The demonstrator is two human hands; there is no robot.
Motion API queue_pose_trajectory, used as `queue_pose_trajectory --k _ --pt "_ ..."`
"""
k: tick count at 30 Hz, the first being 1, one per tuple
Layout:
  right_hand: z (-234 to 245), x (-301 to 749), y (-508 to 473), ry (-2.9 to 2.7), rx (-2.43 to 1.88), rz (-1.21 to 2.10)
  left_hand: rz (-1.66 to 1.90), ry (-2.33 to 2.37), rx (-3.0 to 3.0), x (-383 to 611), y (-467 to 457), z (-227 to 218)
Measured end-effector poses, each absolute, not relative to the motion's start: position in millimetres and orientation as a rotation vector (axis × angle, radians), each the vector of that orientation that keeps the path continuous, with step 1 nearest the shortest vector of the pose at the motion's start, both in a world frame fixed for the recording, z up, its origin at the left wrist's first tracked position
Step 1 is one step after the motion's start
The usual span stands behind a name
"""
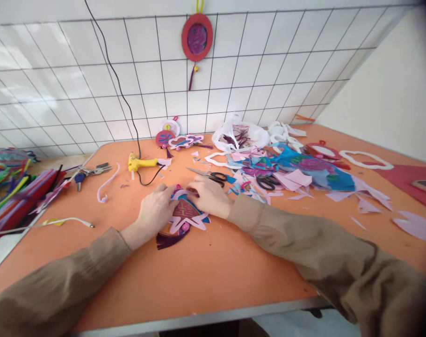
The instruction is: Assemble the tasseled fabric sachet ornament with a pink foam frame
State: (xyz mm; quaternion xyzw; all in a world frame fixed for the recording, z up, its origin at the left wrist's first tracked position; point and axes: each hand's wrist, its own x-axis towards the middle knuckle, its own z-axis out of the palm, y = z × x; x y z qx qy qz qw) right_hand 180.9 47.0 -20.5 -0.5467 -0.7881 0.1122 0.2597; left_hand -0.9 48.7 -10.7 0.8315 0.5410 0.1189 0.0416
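A small fabric ornament (185,209) lies on the orange table in front of me. It has a patterned brown and blue face, a pale pink cut-out edging, a pink bead and a dark purple tassel (169,240) at its near end. My left hand (155,209) grips its upper left edge, fingers bent in. From the other side my right hand (209,194) has its fingers closed on the upper right edge. Fingertips of both hands meet near the top and cover part of it. Just beyond my right hand lie scissors (213,176) with black handles.
A yellow glue gun (141,163) with a black cord stands at the back left, near keys (80,178) and a white cable (67,220). Blue and purple fabric scraps (307,166), a white plastic bag (241,133) and finished ornaments (165,138) sit along the back.
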Motion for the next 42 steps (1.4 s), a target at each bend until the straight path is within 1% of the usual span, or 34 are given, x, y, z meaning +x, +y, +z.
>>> queue_pose_trajectory --k 7,11,13,16,21,25,28,34,38,42 --pt "-21.0 179.2 49.7 -2.010 -1.431 0.452 0.734 1.540 2.252 -4.9 52.1 -20.0" --pt "-24.8 177.7 53.8 -1.867 -1.351 0.578 0.986 1.449 2.002 -7.0 54.0 -17.1" --pt "-27.4 177.1 56.5 -1.788 -1.308 0.649 1.046 1.344 1.892 -6.3 53.8 -13.5" --pt "-30.0 177.0 58.6 -1.701 -1.253 0.741 1.000 1.208 1.737 -4.3 54.6 -10.8" --pt "-29.3 179.5 55.7 -1.619 -1.074 0.901 0.988 1.180 1.604 -3.9 58.3 -17.3" --pt "-28.8 181.8 55.1 -1.656 -1.056 0.797 1.005 1.163 1.545 -4.8 58.4 -20.2" --pt "-30.8 182.1 56.5 -1.691 -1.073 0.787 0.996 1.141 1.544 -4.6 57.2 -19.6" --pt "-34.4 181.3 58.0 -1.751 -1.166 0.685 1.010 1.104 1.591 -5.1 57.0 -18.7" --pt "-31.2 181.6 56.4 -1.772 -1.154 0.681 0.992 1.104 1.532 -2.4 56.4 -15.4" --pt "-28.5 182.8 55.1 -1.768 -1.105 0.758 1.037 1.126 1.460 -0.5 55.3 -13.9"
